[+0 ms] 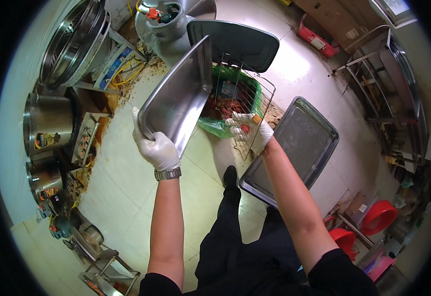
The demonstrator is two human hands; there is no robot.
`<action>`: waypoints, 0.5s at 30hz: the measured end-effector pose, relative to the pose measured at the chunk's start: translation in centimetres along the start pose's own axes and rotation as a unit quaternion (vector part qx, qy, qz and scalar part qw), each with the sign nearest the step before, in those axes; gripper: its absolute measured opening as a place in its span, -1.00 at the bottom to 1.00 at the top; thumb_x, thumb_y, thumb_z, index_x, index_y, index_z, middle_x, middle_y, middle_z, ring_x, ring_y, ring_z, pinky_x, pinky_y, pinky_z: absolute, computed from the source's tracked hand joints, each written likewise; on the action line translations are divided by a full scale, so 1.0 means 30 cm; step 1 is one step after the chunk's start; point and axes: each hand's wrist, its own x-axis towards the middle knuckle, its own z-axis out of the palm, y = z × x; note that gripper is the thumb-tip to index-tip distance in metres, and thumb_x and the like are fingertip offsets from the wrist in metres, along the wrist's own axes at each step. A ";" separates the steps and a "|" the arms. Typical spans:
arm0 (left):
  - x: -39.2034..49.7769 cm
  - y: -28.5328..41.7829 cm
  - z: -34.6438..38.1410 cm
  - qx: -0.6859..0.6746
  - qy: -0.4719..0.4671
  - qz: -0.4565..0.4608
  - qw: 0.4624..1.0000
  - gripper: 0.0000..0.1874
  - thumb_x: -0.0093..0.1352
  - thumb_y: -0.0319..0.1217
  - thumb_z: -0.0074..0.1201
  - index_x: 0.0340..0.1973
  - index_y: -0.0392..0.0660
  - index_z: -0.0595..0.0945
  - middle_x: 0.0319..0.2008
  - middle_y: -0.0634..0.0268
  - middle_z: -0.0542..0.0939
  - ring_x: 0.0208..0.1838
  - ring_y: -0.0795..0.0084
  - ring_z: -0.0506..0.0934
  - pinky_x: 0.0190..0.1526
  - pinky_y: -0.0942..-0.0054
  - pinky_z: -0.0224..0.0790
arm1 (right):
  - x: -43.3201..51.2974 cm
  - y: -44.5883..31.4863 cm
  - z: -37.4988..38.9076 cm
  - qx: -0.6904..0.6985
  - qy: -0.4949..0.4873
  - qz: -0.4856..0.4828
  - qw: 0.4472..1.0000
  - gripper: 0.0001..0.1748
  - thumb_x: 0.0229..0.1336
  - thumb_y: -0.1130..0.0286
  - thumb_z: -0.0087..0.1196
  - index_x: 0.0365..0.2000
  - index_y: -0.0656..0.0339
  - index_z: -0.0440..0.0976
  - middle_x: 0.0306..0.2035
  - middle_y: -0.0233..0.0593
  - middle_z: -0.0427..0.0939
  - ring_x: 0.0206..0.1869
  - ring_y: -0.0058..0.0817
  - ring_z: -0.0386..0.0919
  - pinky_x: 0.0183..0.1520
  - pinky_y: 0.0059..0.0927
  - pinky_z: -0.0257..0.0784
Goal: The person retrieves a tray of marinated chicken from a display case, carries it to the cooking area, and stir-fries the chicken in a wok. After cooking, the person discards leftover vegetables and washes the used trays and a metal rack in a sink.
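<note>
My left hand point(158, 151), in a white glove, grips the near end of a deep stainless steel pan point(178, 92), which is tilted steeply on its side. In my gloved right hand point(254, 131) is a wire rack point(265, 100), slanted over a waste bin. A small orange-brown piece point(256, 118) and a red bit point(244, 128) show at that hand; what they are I cannot tell. Green plastic bag point(217, 127) lines the bin, and reddish-brown scraps point(234, 105) lie inside. The bin's dark grey lid point(237, 42) stands raised behind it.
A dark rectangular baking tray point(304, 137) lies under my right forearm. Gas cylinder point(167, 37) stands beyond the bin. Along the left are large metal pots point(50, 120) and burners point(86, 138). Metal rack point(371, 85) and red basins point(378, 218) are at right.
</note>
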 end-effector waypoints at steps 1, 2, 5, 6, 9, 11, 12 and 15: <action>-0.005 -0.025 -0.007 -0.013 0.026 -0.068 0.997 -0.24 0.20 -0.84 -0.25 0.35 -0.31 0.53 0.12 0.06 0.62 0.13 0.11 0.65 0.32 0.23 0.47 | -0.013 -0.008 0.015 0.006 0.013 0.009 1.000 -0.39 0.37 0.00 0.19 0.20 0.26 0.51 0.11 -0.07 0.67 -0.09 -0.41 0.66 -0.11 -0.37 0.59; -0.005 -0.055 -0.009 -0.026 0.045 -0.126 0.991 -0.29 0.21 -0.83 -0.24 0.30 -0.35 0.56 0.13 0.06 0.63 0.10 0.13 0.66 0.32 0.24 0.46 | -0.023 -0.017 0.036 -0.023 -0.003 -0.010 1.000 -0.41 0.36 0.05 0.21 0.20 0.27 0.51 0.10 -0.08 0.67 -0.09 -0.40 0.67 -0.12 -0.36 0.60; -0.044 -0.150 -0.031 -0.105 0.107 -0.320 0.935 -0.44 0.20 -0.79 -0.16 0.14 -0.43 0.58 0.08 0.08 0.65 0.01 0.19 0.64 0.25 0.31 0.45 | -0.054 -0.027 0.122 -0.057 -0.008 -0.024 0.998 -0.48 0.30 0.24 0.30 0.16 0.31 0.53 0.07 -0.09 0.67 -0.10 -0.36 0.67 -0.13 -0.33 0.64; -0.068 -0.181 -0.038 -0.146 0.122 -0.365 0.911 -0.46 0.20 -0.78 -0.14 0.11 -0.44 0.58 0.06 0.10 0.65 -0.01 0.20 0.64 0.21 0.32 0.45 | -0.060 -0.023 0.154 -0.096 0.011 -0.032 0.995 -0.50 0.30 0.29 0.28 0.16 0.34 0.53 0.04 -0.10 0.67 -0.12 -0.36 0.68 -0.13 -0.32 0.64; -0.155 -0.254 -0.060 -0.158 0.149 -0.469 0.856 -0.46 0.22 -0.78 -0.15 0.13 -0.40 0.59 0.09 0.09 0.64 0.03 0.14 0.64 0.23 0.17 0.48 | -0.025 0.044 0.265 -0.242 0.056 -0.068 0.966 -0.47 0.29 0.40 0.30 0.18 0.50 0.53 0.01 -0.07 0.69 -0.04 -0.40 0.68 0.05 -0.34 0.63; -0.223 -0.287 -0.078 -0.280 0.153 -0.469 0.824 -0.42 0.22 -0.81 -0.16 0.19 -0.37 0.57 0.16 0.08 0.61 0.10 0.10 0.64 0.27 0.04 0.50 | 0.019 0.115 0.323 -0.373 0.111 -0.074 0.918 -0.40 0.27 0.29 0.35 0.16 0.56 0.54 0.03 -0.02 0.70 -0.05 -0.43 0.67 0.04 -0.41 0.59; -0.249 -0.301 -0.090 -0.301 0.132 -0.471 0.819 -0.37 0.23 -0.82 -0.15 0.24 -0.33 0.54 0.23 0.05 0.59 0.16 0.04 0.64 0.27 -0.08 0.53 | 0.013 0.156 0.330 -0.381 0.116 -0.075 0.914 -0.35 0.25 0.22 0.38 0.13 0.60 0.55 0.06 0.05 0.69 -0.02 -0.37 0.68 0.11 -0.37 0.57; -0.303 -0.341 -0.124 -0.353 0.138 -0.485 0.788 -0.35 0.23 -0.81 -0.13 0.27 -0.29 0.52 0.26 0.03 0.57 0.20 0.00 0.64 0.30 -0.08 0.53 | 0.025 0.266 0.330 -0.598 0.143 -0.179 0.768 -0.65 0.26 0.41 0.30 0.00 0.40 0.62 -0.05 0.06 0.66 0.00 -0.15 0.67 0.16 -0.23 0.56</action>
